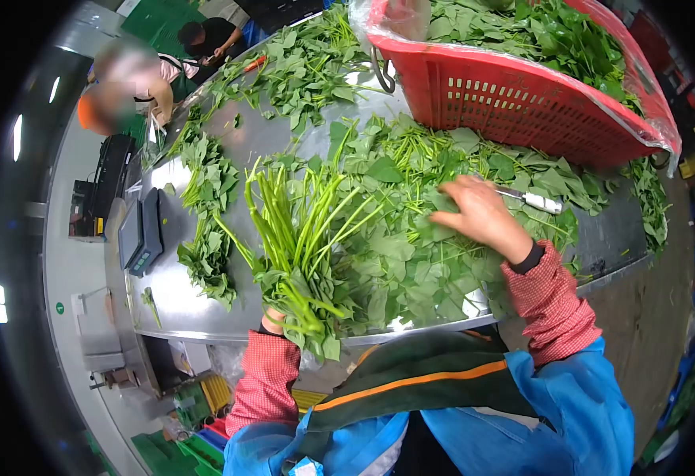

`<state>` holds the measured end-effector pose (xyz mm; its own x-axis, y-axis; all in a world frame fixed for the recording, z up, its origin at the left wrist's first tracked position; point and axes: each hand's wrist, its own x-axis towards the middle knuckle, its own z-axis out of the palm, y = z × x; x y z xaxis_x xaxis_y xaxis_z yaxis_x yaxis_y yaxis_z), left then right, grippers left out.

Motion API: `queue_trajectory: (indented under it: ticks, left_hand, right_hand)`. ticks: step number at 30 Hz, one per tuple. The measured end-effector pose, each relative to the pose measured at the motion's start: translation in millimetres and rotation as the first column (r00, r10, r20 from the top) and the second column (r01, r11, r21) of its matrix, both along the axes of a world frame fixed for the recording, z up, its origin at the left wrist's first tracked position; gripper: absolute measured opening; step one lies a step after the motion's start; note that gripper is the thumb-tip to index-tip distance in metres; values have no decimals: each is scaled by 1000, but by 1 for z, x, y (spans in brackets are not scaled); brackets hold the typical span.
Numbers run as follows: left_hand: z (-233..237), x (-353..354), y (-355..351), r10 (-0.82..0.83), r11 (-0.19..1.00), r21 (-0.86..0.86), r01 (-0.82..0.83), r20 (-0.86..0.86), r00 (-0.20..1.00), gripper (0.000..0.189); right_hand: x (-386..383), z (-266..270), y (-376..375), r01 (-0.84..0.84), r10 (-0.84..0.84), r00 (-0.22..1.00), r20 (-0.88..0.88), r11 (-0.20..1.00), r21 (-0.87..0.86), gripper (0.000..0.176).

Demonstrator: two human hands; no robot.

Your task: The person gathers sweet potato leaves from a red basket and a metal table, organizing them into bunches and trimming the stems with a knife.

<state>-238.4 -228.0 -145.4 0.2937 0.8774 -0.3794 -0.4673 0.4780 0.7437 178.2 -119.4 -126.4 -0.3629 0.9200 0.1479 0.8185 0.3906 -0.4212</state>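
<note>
The left hand (273, 319), largely hidden by leaves, grips a bunch of long-stemmed leafy greens (304, 226) at its leafy end, above the table's (601, 246) near edge; the cut stems point away from the body. Exact finger positions cannot be determined. The right hand (484, 213) is spread, thumb apart from the fingers, over a loose pile of greens (399, 254); motion blur makes contact uncertain. A white-handled tool (541, 203) rests on the pile just beside the right wrist.

To the left, a digital bench scale (143, 234) stands on the table; its panel text is too small to read. Beyond the pile, a slotted red plastic crate (514, 99), lined with clear film, contains more greens. Faint marks on its wall are illegible. A round green wall label (59, 308) bears a light mark resembling the numeral 1. At the far end are two co-workers.
</note>
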Motion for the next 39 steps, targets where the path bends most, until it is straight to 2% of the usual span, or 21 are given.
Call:
queue_trajectory:
  ticks: [2,4,5,8,12,14,15,16,18,19,21,22,23,24,25,26,28,32,34,37,39]
  left_hand:
    - [4,14,5,10,1000,-7,-9,45,999,43]
    - [10,29,14,5,1000,-10,-4,97,995,45]
    - [13,35,16,4,1000,-16,-2,120,993,46]
    - [24,55,17,25,999,-40,-17,206,978,48]
    - [35,67,10,74,996,-71,-55,295,953,51]
    - [3,36,2,47,999,-34,-41,205,978,52]
    - [-23,10,-2,18,1000,-9,-17,125,992,53]
    - [-18,6,-5,-43,993,110,39,41,998,52]
    - [-8,7,-8,-17,998,63,20,-44,999,51]
    - [-6,7,-8,-8,999,39,11,-87,996,51]
    - [-8,-10,-5,-126,986,83,142,-173,977,50]
    - [-11,-14,-4,-152,982,78,170,-193,969,50]
    - [-14,-17,-3,-178,977,74,198,-213,961,49]
    - [-14,-15,-1,-195,972,82,221,-248,949,50]
    - [-15,-14,1,-211,966,89,245,-282,936,50]
    - [-16,-12,3,-228,959,93,269,-316,921,51]
    - [-17,-10,4,-256,946,104,308,-347,902,52]
    - [-14,0,12,-297,925,132,355,-330,896,55]
    - [-7,14,16,-293,933,118,339,-297,909,57]
    - [5,36,17,-260,955,84,286,-231,937,59]
    - [9,42,16,-233,965,71,251,-197,952,61]
  right_hand:
    - [-33,21,-2,-77,-37,885,-465,971,-225,47]
    - [-55,23,-2,-372,-185,640,-746,775,-512,37]
    - [-63,22,-1,-539,-306,495,-813,625,-564,33]
    - [-81,11,-4,-503,-504,314,-804,630,-591,23]
    - [-55,42,-6,-401,-335,308,-890,803,-441,22]
    - [-31,57,-4,-374,-294,302,-907,839,-396,20]
    - [-16,57,1,-375,-322,201,-925,847,-376,19]
    - [1,54,8,-372,-347,98,-933,857,-357,18]
    - [30,50,23,-403,-347,-156,-925,877,-261,18]
    - [35,47,26,-345,-382,-39,-923,872,-346,18]
    - [39,44,28,-194,-462,183,-867,848,-493,18]
    - [34,41,31,-13,-370,628,-685,875,-485,16]
    - [29,38,30,82,-200,801,-564,970,-228,15]
    - [23,39,27,101,-73,930,-361,993,59,14]
    - [23,52,25,67,-172,882,-439,967,-245,15]
    - [19,54,25,145,-164,926,-340,986,-82,18]
    - [11,57,26,230,-202,971,-127,936,265,25]
    - [-28,68,12,52,-22,990,-141,976,211,40]
    - [-58,56,6,-89,104,881,-462,995,53,38]
    - [-84,36,8,-370,82,621,-780,908,-199,30]
    - [-86,30,11,-341,69,668,-741,913,-222,26]
